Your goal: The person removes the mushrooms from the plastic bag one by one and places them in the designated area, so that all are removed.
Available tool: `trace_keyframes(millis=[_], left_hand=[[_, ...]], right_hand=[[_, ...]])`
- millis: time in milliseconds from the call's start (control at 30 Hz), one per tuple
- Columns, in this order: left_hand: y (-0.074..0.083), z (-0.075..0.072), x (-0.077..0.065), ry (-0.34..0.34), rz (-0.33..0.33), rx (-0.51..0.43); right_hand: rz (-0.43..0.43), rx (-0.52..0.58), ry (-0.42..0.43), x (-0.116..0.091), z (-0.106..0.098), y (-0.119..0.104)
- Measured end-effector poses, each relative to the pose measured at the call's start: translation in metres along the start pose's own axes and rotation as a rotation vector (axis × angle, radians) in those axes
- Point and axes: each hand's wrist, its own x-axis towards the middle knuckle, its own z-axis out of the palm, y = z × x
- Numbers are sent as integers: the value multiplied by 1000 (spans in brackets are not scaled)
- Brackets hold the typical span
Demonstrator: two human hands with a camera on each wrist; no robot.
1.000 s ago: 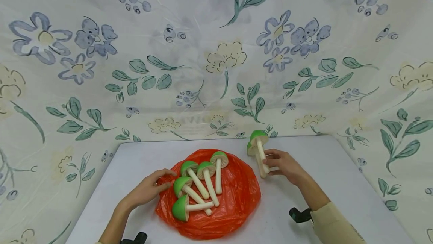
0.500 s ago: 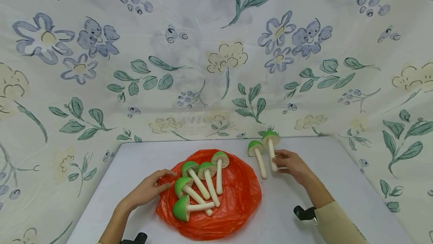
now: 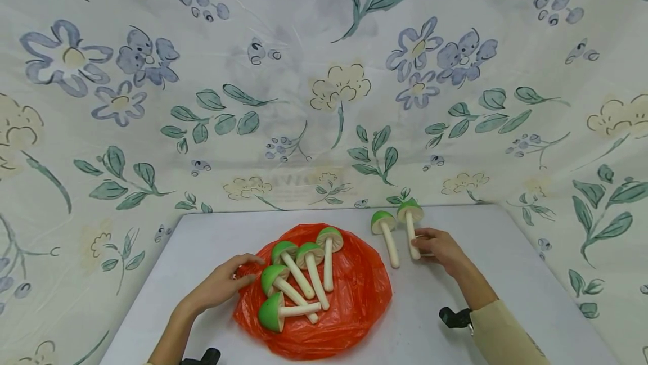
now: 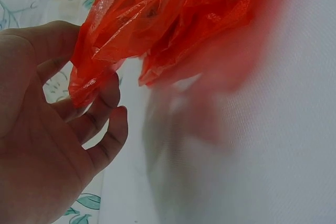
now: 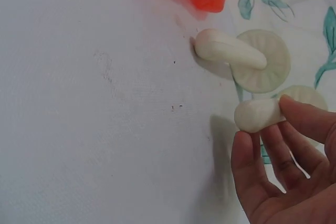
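My right hand [image 3: 439, 248] pinches the white stem of a toy mushroom [image 3: 411, 219] with a green cap, low at the table's far right. In the right wrist view the thumb lies on top of that stem [image 5: 257, 115], fingers beneath it. Just left of it lies a second green-capped mushroom [image 3: 388, 241]. A crumpled red plastic bag [image 3: 354, 309] bears several more such mushrooms [image 3: 318, 283], stems pointing mostly toward the front right. My left hand [image 3: 223, 279] grips the bag's left edge; in the left wrist view its fingers curl round the red plastic [image 4: 94, 77].
The white table [image 3: 212, 233] ends at a floral cloth [image 3: 304, 145] that rises behind it and at both sides. Black wrist-camera mounts [image 3: 455, 318] stick out from the forearms over the table's front part.
My right hand has carried its mushroom to the right, away from the second mushroom it overlapped, then lowered it toward the table. The left hand and the bag stay put.
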Motion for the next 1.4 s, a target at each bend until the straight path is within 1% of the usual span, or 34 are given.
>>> trace_keyframes(millis=[300, 400, 633, 800, 1000, 1167, 1400], left_hand=[[3, -2, -1, -8, -4, -4], [3, -2, -1, -5, 1, -4], [3, -1, 0, -4, -5, -2], [2, 1, 0, -6, -9, 7], [2, 1, 0, -3, -7, 15], [1, 1, 1, 4, -24, 23], [2, 0, 0, -1, 3, 10]], right_hand=[[12, -5, 7, 1, 1, 2], [8, -21, 5, 2, 1, 3], [42, -83, 29, 2, 1, 6], [19, -124, 28, 0, 1, 6], [16, -114, 23, 1, 1, 6], [20, -117, 23, 2, 0, 6], [21, -120, 10, 2, -1, 7]])
